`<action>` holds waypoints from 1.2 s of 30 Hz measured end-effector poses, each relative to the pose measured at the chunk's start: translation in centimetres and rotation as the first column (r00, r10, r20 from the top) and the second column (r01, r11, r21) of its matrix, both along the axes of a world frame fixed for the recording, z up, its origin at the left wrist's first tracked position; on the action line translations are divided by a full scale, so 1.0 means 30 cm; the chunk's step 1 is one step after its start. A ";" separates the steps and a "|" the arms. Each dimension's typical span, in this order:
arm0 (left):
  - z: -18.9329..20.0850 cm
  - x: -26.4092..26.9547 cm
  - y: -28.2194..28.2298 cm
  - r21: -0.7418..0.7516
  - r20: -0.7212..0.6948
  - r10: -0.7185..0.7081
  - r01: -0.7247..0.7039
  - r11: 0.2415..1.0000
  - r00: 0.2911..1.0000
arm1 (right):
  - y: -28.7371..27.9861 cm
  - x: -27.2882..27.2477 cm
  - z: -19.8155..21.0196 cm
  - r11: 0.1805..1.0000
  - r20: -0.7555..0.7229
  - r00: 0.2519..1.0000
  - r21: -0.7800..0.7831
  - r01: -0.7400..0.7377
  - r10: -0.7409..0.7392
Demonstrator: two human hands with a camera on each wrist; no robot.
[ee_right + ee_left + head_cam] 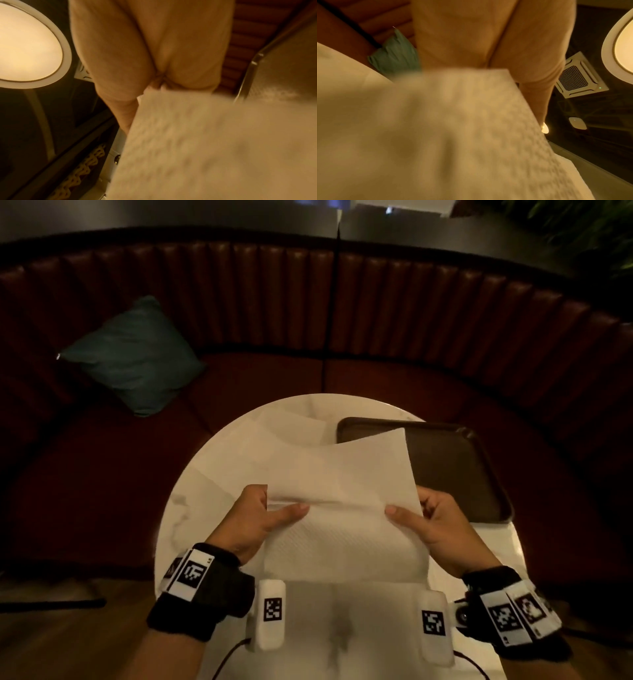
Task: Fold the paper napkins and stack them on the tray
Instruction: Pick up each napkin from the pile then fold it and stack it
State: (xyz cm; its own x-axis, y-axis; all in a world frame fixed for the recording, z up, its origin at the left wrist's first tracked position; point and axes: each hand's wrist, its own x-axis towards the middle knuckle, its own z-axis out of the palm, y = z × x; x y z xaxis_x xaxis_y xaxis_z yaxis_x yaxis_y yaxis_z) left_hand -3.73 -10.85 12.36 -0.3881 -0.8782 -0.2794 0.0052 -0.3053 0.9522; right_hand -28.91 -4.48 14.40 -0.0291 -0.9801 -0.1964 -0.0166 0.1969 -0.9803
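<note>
A white embossed paper napkin [342, 498] hangs bent over the round table, held up by both hands. My left hand [270, 508] pinches its left edge, thumb on top. My right hand [411, 513] pinches the right edge the same way. The far half of the napkin rises toward the tray. More white napkins [291, 429] lie flat on the table behind it. The dark brown tray [455, 467] sits at the right of the table and shows nothing on it. In the wrist views the napkin [453, 135] [205, 148] fills the lower frame, blurred, under the fingers [462, 33] [188, 47].
The white marble table [178, 508] is small and round. A curved red-brown bench [239, 378] wraps around it, with a teal cushion [133, 357] at the left. Wooden floor shows at both lower corners.
</note>
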 end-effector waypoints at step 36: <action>-0.129 -0.707 0.104 -0.334 0.661 -0.187 0.508 0.794 0.727 | 0.615 -0.424 -0.308 0.799 -0.256 0.794 0.113 0.591 -0.551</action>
